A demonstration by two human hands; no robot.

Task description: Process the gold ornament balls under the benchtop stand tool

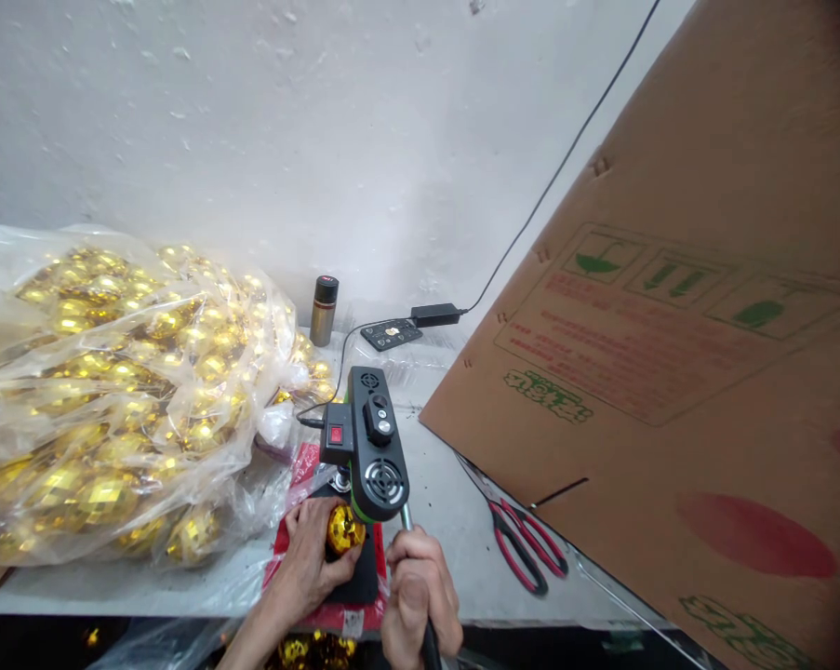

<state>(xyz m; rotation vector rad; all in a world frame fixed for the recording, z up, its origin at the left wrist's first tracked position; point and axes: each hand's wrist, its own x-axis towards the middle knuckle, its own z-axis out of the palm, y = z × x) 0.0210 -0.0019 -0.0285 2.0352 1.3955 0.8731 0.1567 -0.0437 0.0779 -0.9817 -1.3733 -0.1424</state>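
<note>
My left hand (314, 551) is wrapped round a small gold mirror ball (345, 530), thumb on the near side. It holds the ball on the black base beneath the head of a small bench drill press (368, 442). The drill's head is black, with round vents and a red rocker switch; it hides the spot where any bit meets the ball. My right hand (420, 591) grips the drill's lever handle (430, 642), whose metal rod runs up under the head. Red plastic (273, 563) lies under the base.
A clear plastic bag (182, 391) full of gold mirror balls fills the left. Behind stand a dark canister (324, 312), a phone (390, 334) and a power adapter (434, 314) with its cord. Red-handled scissors (524, 544) lie beside a big cardboard box (657, 372). More gold balls (314, 649) show below the table edge.
</note>
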